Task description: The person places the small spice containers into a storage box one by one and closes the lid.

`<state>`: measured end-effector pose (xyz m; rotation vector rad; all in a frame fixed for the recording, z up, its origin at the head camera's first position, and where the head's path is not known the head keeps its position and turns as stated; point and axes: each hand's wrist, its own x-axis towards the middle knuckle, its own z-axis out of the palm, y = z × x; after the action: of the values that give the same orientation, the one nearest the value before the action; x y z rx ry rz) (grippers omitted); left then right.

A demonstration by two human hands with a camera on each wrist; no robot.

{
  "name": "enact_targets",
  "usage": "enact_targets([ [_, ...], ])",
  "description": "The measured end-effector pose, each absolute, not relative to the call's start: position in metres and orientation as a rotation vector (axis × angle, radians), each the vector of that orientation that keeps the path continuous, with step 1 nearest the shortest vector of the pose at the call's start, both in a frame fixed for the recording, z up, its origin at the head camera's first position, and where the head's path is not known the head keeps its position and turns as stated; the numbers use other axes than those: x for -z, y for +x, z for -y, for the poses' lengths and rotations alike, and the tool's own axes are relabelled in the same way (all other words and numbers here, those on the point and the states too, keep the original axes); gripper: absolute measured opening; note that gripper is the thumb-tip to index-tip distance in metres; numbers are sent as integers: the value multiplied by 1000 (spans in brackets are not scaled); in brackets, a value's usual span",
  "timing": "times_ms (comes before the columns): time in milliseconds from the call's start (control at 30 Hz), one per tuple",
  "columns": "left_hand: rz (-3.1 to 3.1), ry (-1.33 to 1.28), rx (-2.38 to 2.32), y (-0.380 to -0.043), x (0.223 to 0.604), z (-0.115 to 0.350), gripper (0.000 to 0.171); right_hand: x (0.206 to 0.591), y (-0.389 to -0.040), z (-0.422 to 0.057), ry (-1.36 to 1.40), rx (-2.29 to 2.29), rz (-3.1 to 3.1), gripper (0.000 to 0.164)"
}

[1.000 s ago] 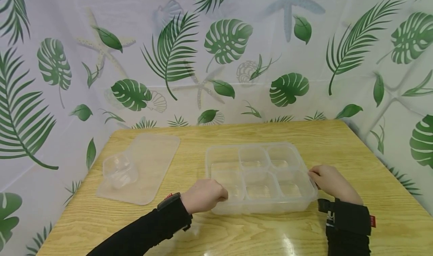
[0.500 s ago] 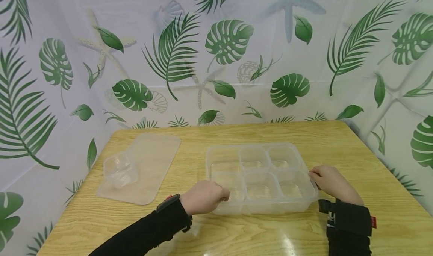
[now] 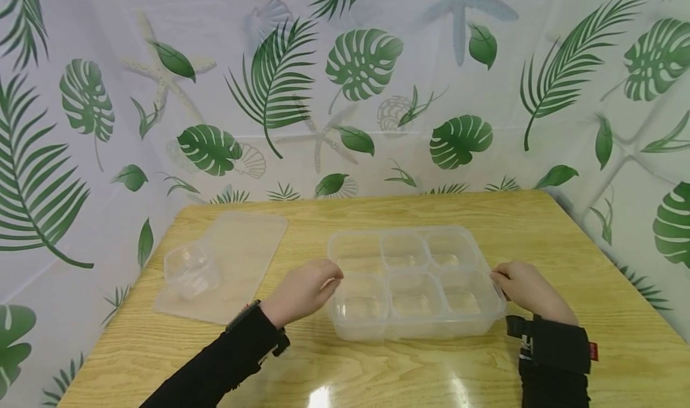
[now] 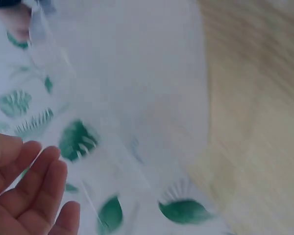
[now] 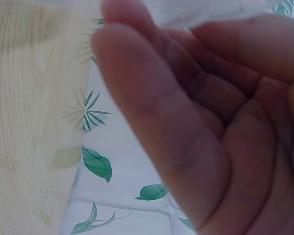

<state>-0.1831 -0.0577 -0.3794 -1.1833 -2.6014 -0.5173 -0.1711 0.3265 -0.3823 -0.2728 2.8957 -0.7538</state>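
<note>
Currently, your left hand [image 3: 304, 291]: fingers loosely extended beside the clear container's [image 3: 420, 329] left rim; contact unclear.
Your right hand [image 3: 530, 289]: pinching its right rim.
Six-compartment container: upright, right of the table's [image 3: 409, 372] middle.
Translucent sheet [image 3: 245, 246]: flat on the left, small clear plastic piece [image 3: 191, 270] on it.

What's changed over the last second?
The left grip moved leftward and away from the person, to beside the left rim of the translucent rectangular six-compartment plastic container. The right grip stayed at its right rim; container and flat translucent plastic sheet stayed put.
</note>
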Motion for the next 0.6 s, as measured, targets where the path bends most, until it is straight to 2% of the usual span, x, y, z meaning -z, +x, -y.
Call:
enact_targets([
  [133,2645,-873,545,-201,377,85,10,382,-171,-326,-281,753,-2899,25],
  [367,2780,-383,438,-222,381,147,20,384,-171,-327,-271,756,-2888,25],
  [600,2872,-25,260,-223,392,197,27,383,-170,-325,-269,758,-2891,24],
])
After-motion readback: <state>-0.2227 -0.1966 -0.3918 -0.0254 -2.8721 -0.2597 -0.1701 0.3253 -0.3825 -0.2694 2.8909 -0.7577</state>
